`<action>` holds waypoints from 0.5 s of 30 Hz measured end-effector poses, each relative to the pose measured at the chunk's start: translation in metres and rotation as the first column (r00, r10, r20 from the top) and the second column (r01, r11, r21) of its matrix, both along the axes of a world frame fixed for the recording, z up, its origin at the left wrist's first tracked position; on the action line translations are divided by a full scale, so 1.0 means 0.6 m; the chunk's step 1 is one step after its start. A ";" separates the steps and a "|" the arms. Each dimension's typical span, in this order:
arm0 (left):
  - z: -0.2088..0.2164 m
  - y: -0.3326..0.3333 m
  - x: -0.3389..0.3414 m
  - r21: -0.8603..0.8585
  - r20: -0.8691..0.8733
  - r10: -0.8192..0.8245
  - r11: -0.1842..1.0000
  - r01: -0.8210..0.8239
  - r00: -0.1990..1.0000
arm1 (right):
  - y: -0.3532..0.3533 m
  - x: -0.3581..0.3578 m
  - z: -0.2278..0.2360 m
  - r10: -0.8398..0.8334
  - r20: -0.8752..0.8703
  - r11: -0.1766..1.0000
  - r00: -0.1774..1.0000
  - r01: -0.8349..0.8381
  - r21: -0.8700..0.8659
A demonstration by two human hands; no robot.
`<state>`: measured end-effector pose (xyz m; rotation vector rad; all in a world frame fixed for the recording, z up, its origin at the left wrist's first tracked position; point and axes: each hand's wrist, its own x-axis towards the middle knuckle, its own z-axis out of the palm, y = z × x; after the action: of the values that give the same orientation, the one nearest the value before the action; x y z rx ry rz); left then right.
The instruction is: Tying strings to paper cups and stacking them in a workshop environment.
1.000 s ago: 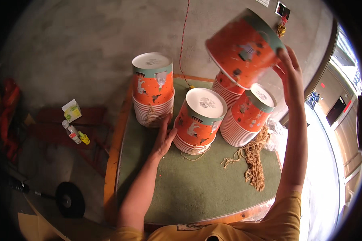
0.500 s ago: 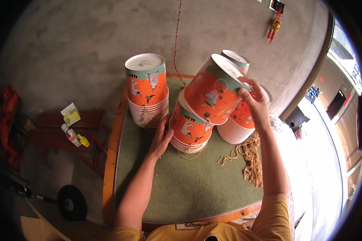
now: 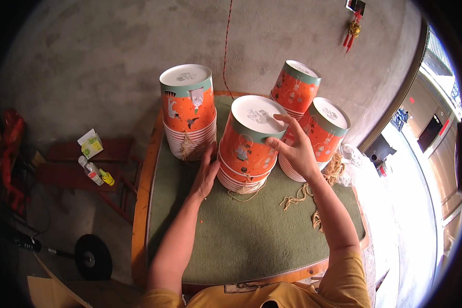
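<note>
Orange paper buckets with green bands and white bases stand upside down in nested stacks. My right hand grips the top paper bucket of the front stack, fingers over the edge of its base and thumb on its side. This bucket sits over the stack, whose white rims show below. My left hand is stretched out along the lower left side of the same stack, its fingertips partly hidden between stacks. Twine loops out beneath the front stack. Another stack stands just left of that hand.
Two more bucket stacks, one farther back and one nearer, stand at the right. Twine bundles lie beside them on the green-covered table. A red bench holds bottles and a small box at the left.
My right hand has brought the tilted bucket down and left onto the front stack, where it now stands nearly upright. My left hand has stayed beside the stack.
</note>
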<state>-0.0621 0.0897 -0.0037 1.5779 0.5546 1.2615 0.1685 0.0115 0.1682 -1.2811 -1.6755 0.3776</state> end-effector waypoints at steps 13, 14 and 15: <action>0.000 -0.002 0.005 0.035 -0.038 -0.001 0.999 0.002 0.999 | 0.004 0.013 -0.044 0.039 -0.014 0.998 0.999 -0.040 -0.056; -0.001 -0.001 0.003 0.035 -0.038 -0.001 0.999 0.002 0.999 | 0.002 0.013 -0.047 0.048 -0.016 0.996 0.999 -0.049 -0.069; -0.001 0.000 0.001 0.047 -0.050 -0.003 0.999 0.005 0.999 | 0.000 0.012 -0.050 0.049 -0.017 0.996 0.999 -0.050 -0.069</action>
<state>-0.0613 0.0897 -0.0041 1.6528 0.5565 1.2430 0.1757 0.0116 0.1381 -1.2856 -1.6968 0.4778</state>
